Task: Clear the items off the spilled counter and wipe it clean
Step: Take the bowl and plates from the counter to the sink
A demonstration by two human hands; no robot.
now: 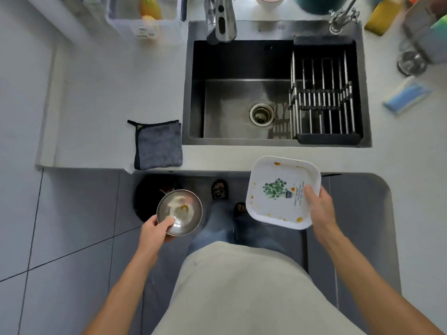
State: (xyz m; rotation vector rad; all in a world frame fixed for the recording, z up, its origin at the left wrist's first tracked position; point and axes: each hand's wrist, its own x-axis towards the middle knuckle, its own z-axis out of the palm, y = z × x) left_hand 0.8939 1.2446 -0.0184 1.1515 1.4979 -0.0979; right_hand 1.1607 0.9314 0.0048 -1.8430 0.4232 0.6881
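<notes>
Round steel bowl (179,212), square plate (281,192) (stained)

The white square plate (281,192) with a green plant picture, held in the right hand (319,206), reads "SWEET HEART" just beside the thumb; smaller lines are too blurry.

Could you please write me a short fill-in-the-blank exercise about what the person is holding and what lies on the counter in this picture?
1. The left hand holds a round metal ____ with orange residue.
2. The right hand grips a square white plate printed with a green ____.
3. The folded grey cloth lies on the counter to the ____ of the sink.
4. The dish rack sits in the ____ part of the sink.

Missing words: bowl; plant; left; right
</notes>
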